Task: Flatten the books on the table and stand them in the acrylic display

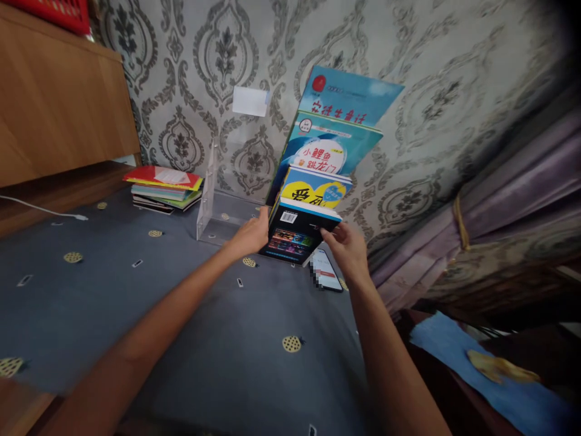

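A black book with a barcode stands upright at the front of a row of books, facing me. My left hand is closed at its left edge, with most of the fingers hidden. My right hand pinches its right edge, the thumb on the cover. Close behind stands a yellow and blue book. Taller behind that are a teal book and a large light-blue book. To the left is the clear plastic book rack, whose side panel stands upright.
A stack of thin books lies left of the rack, by a wooden cabinet. A phone lies beside my right hand on the dark patterned tablecloth. A white cable crosses at left. A purple curtain hangs at right.
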The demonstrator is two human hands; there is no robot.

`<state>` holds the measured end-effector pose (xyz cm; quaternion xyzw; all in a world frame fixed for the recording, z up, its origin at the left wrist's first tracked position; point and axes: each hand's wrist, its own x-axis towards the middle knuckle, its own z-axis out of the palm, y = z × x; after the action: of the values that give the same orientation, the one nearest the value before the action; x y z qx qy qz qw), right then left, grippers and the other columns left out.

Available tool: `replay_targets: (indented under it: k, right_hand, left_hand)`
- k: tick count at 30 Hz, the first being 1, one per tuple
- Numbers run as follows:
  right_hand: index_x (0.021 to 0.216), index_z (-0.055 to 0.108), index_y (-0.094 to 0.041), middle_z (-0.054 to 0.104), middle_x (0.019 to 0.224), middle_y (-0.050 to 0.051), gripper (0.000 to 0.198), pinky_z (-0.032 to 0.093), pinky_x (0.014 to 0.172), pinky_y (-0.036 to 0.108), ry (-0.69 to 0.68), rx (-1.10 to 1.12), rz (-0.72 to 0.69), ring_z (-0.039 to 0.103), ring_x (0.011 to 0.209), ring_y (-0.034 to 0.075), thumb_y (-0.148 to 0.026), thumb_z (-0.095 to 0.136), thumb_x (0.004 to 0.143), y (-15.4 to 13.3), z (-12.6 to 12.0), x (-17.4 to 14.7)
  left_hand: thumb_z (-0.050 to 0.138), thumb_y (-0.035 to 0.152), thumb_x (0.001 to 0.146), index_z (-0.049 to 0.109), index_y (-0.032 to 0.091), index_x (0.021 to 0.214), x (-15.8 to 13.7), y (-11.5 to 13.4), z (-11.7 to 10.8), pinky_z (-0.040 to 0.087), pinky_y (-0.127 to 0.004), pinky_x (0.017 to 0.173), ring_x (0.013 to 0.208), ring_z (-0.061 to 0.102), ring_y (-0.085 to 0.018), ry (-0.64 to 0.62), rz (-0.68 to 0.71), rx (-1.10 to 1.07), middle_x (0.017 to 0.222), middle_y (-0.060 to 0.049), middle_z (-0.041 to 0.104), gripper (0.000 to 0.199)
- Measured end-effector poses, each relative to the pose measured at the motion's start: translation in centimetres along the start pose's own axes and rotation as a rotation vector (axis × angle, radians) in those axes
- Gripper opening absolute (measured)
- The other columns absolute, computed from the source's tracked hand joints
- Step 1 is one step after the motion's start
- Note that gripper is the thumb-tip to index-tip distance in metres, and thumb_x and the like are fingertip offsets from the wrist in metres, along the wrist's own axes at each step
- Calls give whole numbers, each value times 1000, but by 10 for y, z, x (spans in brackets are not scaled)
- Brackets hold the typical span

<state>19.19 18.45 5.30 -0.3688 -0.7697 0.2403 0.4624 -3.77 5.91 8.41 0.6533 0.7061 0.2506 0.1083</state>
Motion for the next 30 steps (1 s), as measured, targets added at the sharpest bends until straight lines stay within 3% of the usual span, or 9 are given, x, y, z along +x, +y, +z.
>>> replay_targets:
  k: [3,5,9,15,23,27,30]
  right_hand:
    - [130,60,-15,72,117,18,64,58,89,49,186,4,36,71,104,31,-55,68,80,5,7,-19]
    - [127,60,-16,72,114,18,65,59,87,50,241,-21,69,70,104,32,-58,68,79,9,12,-32]
    - [121,63,-16,73,108,17,63,60,80,51,163,22,155,70,100,33,-61,67,77,18,23,-49]
    - [127,61,-14,71,118,20,68,60,80,52,94,64,187,69,108,36,-58,66,77,20,31,-59]
    - [134,55,-15,68,121,19,70,58,85,51,104,94,125,67,110,34,-56,64,78,20,39,-65]
    - [135,54,-20,61,125,17,68,59,79,48,156,47,129,67,101,31,-54,64,77,29,41,-59]
    - [131,58,-21,60,116,14,64,59,77,48,172,-39,140,67,91,28,-52,65,75,37,41,-51]
  left_hand:
    - [39,9,92,27,9,144,-2,-11,-6,50,-40,90,104,68,-31,21,14,33,104,-17,72,53]
    - [38,8,92,30,10,143,-5,-16,-6,49,-39,92,105,67,-30,21,23,40,104,-15,72,52]
    - [38,10,92,35,11,139,-8,-21,3,49,-39,94,107,67,-29,24,40,-18,108,-15,71,47]
    - [46,14,91,43,17,132,-5,-27,21,50,-40,93,109,66,-28,17,93,-150,115,-14,70,41]
    - [45,8,88,46,16,127,2,-31,34,50,-42,97,115,64,-27,18,147,-176,121,-15,68,40]
    - [43,5,86,42,15,132,4,-30,42,48,-39,103,128,57,-25,21,160,-184,135,-17,60,46]
    - [43,5,86,37,16,137,4,-29,46,46,-40,105,131,54,-25,25,159,-192,138,-17,58,52]
